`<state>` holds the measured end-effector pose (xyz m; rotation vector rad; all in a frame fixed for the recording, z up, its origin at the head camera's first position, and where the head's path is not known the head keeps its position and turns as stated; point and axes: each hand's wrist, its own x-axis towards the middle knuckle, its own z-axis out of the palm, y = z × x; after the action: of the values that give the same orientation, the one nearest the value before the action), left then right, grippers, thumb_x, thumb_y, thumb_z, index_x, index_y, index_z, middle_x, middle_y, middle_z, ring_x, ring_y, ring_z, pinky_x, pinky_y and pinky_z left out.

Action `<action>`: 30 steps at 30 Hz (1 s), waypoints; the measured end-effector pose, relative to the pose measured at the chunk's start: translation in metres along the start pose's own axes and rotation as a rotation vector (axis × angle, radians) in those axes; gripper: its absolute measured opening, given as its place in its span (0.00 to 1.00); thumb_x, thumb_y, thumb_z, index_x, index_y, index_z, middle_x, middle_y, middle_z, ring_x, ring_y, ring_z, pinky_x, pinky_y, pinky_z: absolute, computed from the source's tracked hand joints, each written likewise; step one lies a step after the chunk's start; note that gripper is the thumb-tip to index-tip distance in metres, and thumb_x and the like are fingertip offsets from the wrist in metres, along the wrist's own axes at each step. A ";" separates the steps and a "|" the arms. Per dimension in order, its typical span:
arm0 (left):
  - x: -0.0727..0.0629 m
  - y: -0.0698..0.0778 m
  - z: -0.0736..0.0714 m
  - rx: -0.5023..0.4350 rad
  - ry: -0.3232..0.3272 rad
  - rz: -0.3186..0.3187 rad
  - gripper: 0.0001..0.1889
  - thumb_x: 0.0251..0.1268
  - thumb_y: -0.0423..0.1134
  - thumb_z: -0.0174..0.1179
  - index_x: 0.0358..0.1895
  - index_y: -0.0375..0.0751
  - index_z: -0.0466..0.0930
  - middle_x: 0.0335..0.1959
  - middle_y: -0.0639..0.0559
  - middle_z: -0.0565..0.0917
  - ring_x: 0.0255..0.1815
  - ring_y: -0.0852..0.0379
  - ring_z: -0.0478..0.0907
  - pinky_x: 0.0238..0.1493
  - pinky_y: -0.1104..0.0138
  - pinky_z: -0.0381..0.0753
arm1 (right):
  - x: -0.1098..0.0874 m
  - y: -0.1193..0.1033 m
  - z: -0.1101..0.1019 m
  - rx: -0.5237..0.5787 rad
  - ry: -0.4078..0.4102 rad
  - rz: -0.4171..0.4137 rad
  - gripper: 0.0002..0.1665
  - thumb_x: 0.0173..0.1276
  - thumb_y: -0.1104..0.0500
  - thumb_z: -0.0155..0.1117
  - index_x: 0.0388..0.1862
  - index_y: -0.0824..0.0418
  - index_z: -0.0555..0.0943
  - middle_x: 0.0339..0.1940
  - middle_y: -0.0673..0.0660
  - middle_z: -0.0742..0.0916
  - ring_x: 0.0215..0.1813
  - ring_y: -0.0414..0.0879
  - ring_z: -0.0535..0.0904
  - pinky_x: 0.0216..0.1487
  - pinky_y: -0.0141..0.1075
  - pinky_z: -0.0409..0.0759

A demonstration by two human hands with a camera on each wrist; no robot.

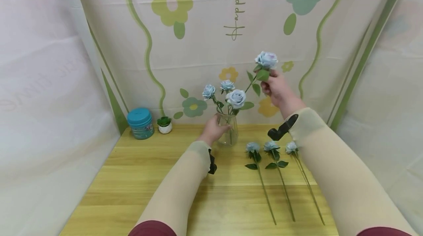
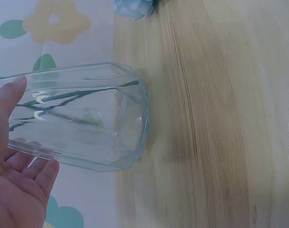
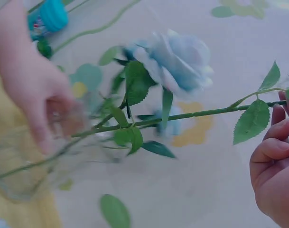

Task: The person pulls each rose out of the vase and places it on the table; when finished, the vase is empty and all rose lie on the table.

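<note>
A clear glass vase (image 1: 232,135) stands near the back of the wooden table, and several blue artificial roses (image 1: 236,98) rise from its mouth. My left hand (image 1: 213,130) grips the vase from its left side; in the left wrist view the thumb and fingers (image 2: 48,175) lie around its upper part, with green stems crossing inside the glass. Above and to the right, my right hand (image 1: 277,87) pinches another blue rose (image 1: 266,60) high on its stem, just under the bloom. In the right wrist view this leafy stem (image 3: 191,115) slants toward the vase mouth, overlapping the other leaves there.
Three blue roses (image 1: 271,146) lie side by side on the table (image 1: 148,192), right of the vase, stems toward me. A blue-lidded jar (image 1: 140,123) and a small potted plant (image 1: 165,124) stand at the back left. A flower-printed cloth (image 1: 198,52) hangs behind.
</note>
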<state>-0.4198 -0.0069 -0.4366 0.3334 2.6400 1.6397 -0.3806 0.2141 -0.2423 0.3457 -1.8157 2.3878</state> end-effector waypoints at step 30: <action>0.004 -0.004 0.002 -0.024 0.010 0.025 0.46 0.62 0.48 0.70 0.79 0.43 0.53 0.77 0.45 0.59 0.75 0.47 0.57 0.71 0.55 0.61 | -0.001 -0.016 0.023 -0.388 0.089 -0.215 0.07 0.65 0.63 0.71 0.27 0.57 0.82 0.22 0.47 0.77 0.23 0.40 0.68 0.21 0.28 0.66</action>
<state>-0.4235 -0.0058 -0.4404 0.3605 2.6313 1.6831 -0.3739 0.1967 -0.2222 0.3609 -2.0265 1.8310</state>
